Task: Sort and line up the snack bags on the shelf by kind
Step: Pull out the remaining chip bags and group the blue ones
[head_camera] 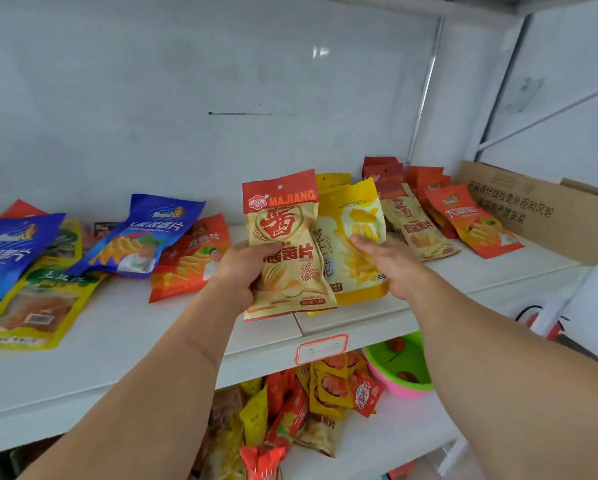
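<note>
Holding a cream-and-red MAJIANG chip bag (285, 244) upright above the front edge of a white shelf (117, 341), a person's left hand (242, 271) gripped the pack with fingers curled round its left side and thumb across its middle. The right hand (391, 265) pressed its fingers against the face of a yellow snack bag (356, 237), which stood just behind and to the right of the MAJIANG pack; whether the thumb closed behind the bag could not be seen.

To the right, near the shelf's end, a second cream bag of the same print (418, 226) lay tilted back beside an orange-red bag (474, 220), with dark red packs (384, 171) standing behind them. A brown cardboard panel (540, 209) printed with black characters leaned at the far right.

On the left half of the shelf lay a jumble: two blue chip bags (145, 233), one further left (10, 251), an orange bag (193, 258) flat beside them, and a yellow-edged pack (37, 303) near the front edge.

A red-bordered price tag (320, 348) was fixed to the shelf lip. On the lower shelf (377, 441) sat a heap of mixed small packets (308, 403) and a green-and-pink plastic bowl (401, 365).
</note>
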`<control>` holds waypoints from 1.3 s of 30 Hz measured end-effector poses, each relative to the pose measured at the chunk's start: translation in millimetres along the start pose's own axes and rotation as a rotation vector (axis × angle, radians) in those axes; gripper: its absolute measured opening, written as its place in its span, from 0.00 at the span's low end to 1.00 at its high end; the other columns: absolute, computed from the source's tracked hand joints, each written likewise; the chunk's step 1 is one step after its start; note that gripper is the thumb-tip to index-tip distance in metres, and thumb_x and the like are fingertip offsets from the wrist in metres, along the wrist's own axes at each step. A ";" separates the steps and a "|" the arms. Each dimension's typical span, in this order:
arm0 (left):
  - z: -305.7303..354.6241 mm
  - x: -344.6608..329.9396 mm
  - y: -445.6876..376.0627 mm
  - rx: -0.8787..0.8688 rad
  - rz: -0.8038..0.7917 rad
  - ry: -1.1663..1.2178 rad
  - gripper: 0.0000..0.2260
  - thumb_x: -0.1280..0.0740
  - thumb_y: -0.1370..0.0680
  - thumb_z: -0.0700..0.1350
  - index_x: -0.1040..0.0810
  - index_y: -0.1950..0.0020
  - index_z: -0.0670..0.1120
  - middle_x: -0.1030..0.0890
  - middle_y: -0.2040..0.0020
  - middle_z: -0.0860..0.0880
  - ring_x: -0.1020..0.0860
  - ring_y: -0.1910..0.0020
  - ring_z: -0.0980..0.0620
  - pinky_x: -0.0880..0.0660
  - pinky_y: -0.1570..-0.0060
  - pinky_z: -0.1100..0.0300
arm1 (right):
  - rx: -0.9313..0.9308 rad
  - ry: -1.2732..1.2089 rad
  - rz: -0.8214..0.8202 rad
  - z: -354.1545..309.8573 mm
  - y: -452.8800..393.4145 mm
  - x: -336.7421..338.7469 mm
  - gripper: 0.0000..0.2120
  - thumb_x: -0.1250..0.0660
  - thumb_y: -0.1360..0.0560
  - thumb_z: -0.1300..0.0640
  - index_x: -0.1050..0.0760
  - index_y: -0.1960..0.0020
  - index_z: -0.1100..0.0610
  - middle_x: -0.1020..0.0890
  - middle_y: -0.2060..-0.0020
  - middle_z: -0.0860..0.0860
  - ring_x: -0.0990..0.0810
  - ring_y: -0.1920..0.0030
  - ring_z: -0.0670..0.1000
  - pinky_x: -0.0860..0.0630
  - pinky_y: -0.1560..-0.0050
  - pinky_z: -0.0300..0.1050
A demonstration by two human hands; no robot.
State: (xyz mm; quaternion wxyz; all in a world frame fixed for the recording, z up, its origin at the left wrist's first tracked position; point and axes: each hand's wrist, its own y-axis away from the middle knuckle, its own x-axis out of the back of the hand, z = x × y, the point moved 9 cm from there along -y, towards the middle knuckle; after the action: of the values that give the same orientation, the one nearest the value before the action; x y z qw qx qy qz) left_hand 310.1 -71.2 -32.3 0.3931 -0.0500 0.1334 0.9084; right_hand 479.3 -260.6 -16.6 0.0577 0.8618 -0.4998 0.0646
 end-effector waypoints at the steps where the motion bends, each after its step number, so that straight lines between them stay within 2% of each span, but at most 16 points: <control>1: -1.3 0.4 -2.2 0.006 0.019 0.003 0.10 0.25 0.24 0.42 0.20 0.44 0.44 0.12 0.56 0.44 0.13 0.58 0.43 0.17 0.52 0.41 | 0.006 0.005 -0.009 2.6 -8.8 0.6 0.08 0.27 0.27 0.45 0.22 0.55 0.48 0.15 0.57 0.48 0.16 0.65 0.48 0.22 0.57 0.45; 4: -4.1 -0.4 -8.7 0.010 0.089 0.014 0.10 0.25 0.24 0.42 0.20 0.45 0.44 0.12 0.58 0.45 0.13 0.60 0.44 0.16 0.56 0.44 | 0.005 -0.009 -0.016 7.9 -33.9 3.5 0.10 0.25 0.27 0.46 0.19 0.52 0.51 0.15 0.60 0.49 0.16 0.68 0.48 0.22 0.65 0.41; 6: -5.2 -5.1 -11.3 -0.005 0.136 0.021 0.08 0.25 0.25 0.41 0.21 0.48 0.44 0.13 0.63 0.46 0.13 0.64 0.45 0.16 0.62 0.48 | 0.007 -0.040 -0.005 13.2 -54.3 7.8 0.11 0.25 0.28 0.49 0.19 0.51 0.54 0.15 0.61 0.50 0.17 0.69 0.48 0.22 0.71 0.39; 7: -5.2 -9.2 -11.2 -0.015 0.167 0.027 0.07 0.25 0.24 0.41 0.23 0.51 0.44 0.14 0.66 0.47 0.14 0.65 0.45 0.16 0.62 0.49 | 0.009 -0.037 0.006 17.9 -65.0 10.1 0.10 0.24 0.28 0.49 0.19 0.51 0.54 0.16 0.61 0.50 0.18 0.68 0.47 0.23 0.71 0.38; 9: -4.9 -16.0 -12.7 -0.041 0.231 0.055 0.11 0.26 0.24 0.39 0.28 0.56 0.46 0.15 0.69 0.47 0.15 0.62 0.43 0.17 0.55 0.45 | 0.031 0.010 0.017 29.4 -86.1 14.7 0.10 0.24 0.28 0.48 0.19 0.52 0.51 0.16 0.59 0.49 0.18 0.65 0.47 0.22 0.65 0.39; 10: -5.9 -20.9 -14.3 -0.043 0.252 0.053 0.11 0.26 0.24 0.39 0.29 0.55 0.46 0.15 0.67 0.46 0.15 0.59 0.42 0.18 0.52 0.43 | 0.054 0.046 0.021 34.9 -97.2 17.4 0.10 0.24 0.29 0.47 0.19 0.52 0.50 0.15 0.57 0.49 0.17 0.61 0.48 0.20 0.59 0.42; 12: -9.5 -32.1 -18.2 -0.029 0.274 0.038 0.10 0.25 0.25 0.41 0.23 0.49 0.44 0.13 0.59 0.44 0.14 0.57 0.41 0.18 0.50 0.41 | 0.104 0.116 0.026 42.4 -115.6 21.1 0.13 0.25 0.29 0.44 0.18 0.50 0.50 0.14 0.53 0.49 0.16 0.54 0.52 0.20 0.47 0.50; 13: -11.8 -37.9 -19.7 -0.017 0.285 0.035 0.12 0.24 0.26 0.42 0.21 0.45 0.43 0.13 0.56 0.43 0.13 0.56 0.41 0.18 0.50 0.39 | 0.123 0.138 0.025 45.0 -124.3 22.4 0.15 0.26 0.29 0.43 0.18 0.48 0.50 0.14 0.52 0.49 0.16 0.51 0.53 0.21 0.45 0.52; 18: -18.6 -58.1 -26.8 -0.011 0.328 0.017 0.11 0.26 0.24 0.41 0.20 0.43 0.43 0.13 0.53 0.42 0.14 0.54 0.39 0.19 0.50 0.36 | 0.196 0.249 0.008 45.0 -147.7 20.2 0.21 0.30 0.27 0.39 0.21 0.40 0.50 0.16 0.48 0.47 0.18 0.47 0.54 0.25 0.50 0.47; 23: -26.3 -56.9 -29.8 -0.007 0.370 0.019 0.11 0.26 0.24 0.41 0.20 0.43 0.43 0.13 0.53 0.42 0.14 0.54 0.39 0.19 0.50 0.36 | 0.203 0.333 0.033 41.6 -156.8 16.0 0.19 0.32 0.27 0.37 0.23 0.42 0.48 0.17 0.49 0.47 0.18 0.48 0.54 0.27 0.53 0.47; 28: -32.6 -61.1 -31.7 -0.016 0.357 0.015 0.12 0.26 0.24 0.42 0.20 0.43 0.43 0.13 0.53 0.42 0.14 0.54 0.38 0.20 0.49 0.35 | 0.109 0.282 0.027 43.9 -160.5 22.8 0.22 0.29 0.28 0.38 0.30 0.45 0.53 0.18 0.46 0.51 0.19 0.45 0.57 0.26 0.50 0.48; 30: -33.6 -66.6 -33.7 -0.022 0.343 0.010 0.11 0.27 0.24 0.43 0.20 0.43 0.43 0.13 0.53 0.43 0.14 0.54 0.38 0.20 0.48 0.35 | 0.087 0.258 0.020 41.0 -159.5 28.0 0.27 0.30 0.28 0.38 0.30 0.40 0.56 0.19 0.42 0.53 0.20 0.44 0.58 0.25 0.47 0.49; 32: -33.6 -73.5 -35.5 -0.030 0.334 0.004 0.10 0.28 0.23 0.44 0.20 0.43 0.43 0.13 0.53 0.43 0.14 0.54 0.39 0.19 0.49 0.35 | 0.082 0.285 0.038 36.7 -155.0 38.2 0.33 0.32 0.26 0.37 0.32 0.31 0.59 0.22 0.37 0.56 0.22 0.39 0.59 0.27 0.44 0.49; 34: -34.9 -82.2 -37.8 -0.034 0.328 -0.009 0.11 0.28 0.23 0.44 0.20 0.42 0.44 0.12 0.54 0.44 0.14 0.55 0.41 0.18 0.51 0.38 | 0.093 0.356 0.073 35.4 -150.7 52.1 0.33 0.37 0.23 0.38 0.32 0.29 0.61 0.24 0.34 0.57 0.25 0.35 0.60 0.29 0.44 0.49; 37: -39.7 -102.4 -39.0 -0.040 0.312 -0.019 0.08 0.28 0.22 0.44 0.19 0.45 0.44 0.12 0.57 0.46 0.13 0.59 0.44 0.16 0.56 0.46 | 0.175 0.496 0.119 31.0 -144.5 78.3 0.24 0.42 0.19 0.41 0.23 0.41 0.61 0.18 0.46 0.57 0.21 0.47 0.59 0.33 0.55 0.45; 39: -42.0 -122.4 -38.3 -0.043 0.293 -0.021 0.07 0.28 0.22 0.44 0.19 0.46 0.44 0.12 0.58 0.46 0.13 0.60 0.45 0.16 0.60 0.49 | 0.235 0.579 0.139 25.5 -139.2 97.4 0.22 0.44 0.18 0.43 0.23 0.49 0.61 0.21 0.57 0.54 0.24 0.54 0.57 0.36 0.58 0.45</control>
State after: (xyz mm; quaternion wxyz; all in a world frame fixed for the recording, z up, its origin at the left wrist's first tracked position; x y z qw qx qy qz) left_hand 421.3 -143.8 -56.5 0.2566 -0.0291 0.1158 0.9591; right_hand 649.5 -279.3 -30.0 0.0927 0.7721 -0.5096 0.3682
